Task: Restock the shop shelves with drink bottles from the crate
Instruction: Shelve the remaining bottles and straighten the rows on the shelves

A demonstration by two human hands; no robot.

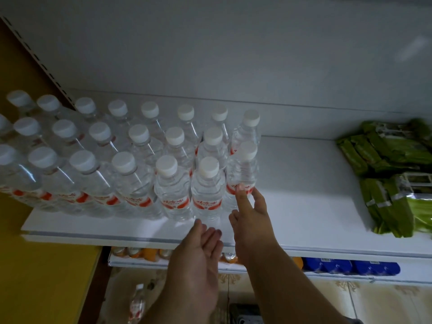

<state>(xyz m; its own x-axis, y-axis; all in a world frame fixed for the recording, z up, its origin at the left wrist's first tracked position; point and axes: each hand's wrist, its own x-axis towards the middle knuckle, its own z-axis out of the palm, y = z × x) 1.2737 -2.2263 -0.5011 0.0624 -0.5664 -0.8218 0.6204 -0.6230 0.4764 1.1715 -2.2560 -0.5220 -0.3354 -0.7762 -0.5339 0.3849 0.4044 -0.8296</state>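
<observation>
Several clear water bottles with white caps and red labels stand in rows on the white shelf (304, 206), filling its left half. The rightmost front bottle (243, 169) stands upright at the end of the rows. My right hand (251, 213) is open; its fingertips touch this bottle's red label. My left hand (201, 251) hovers open, palm up, at the shelf's front edge, just below the front-row bottles and holding nothing. One more bottle (138, 302) is visible low down near the floor. The crate is not clearly visible.
Green snack packets (392, 178) are stacked at the shelf's right end. Bare shelf lies between the bottles and the packets. A lower shelf holds orange cans (145, 253) and blue cans (350, 267). A yellow panel (35, 265) is at left.
</observation>
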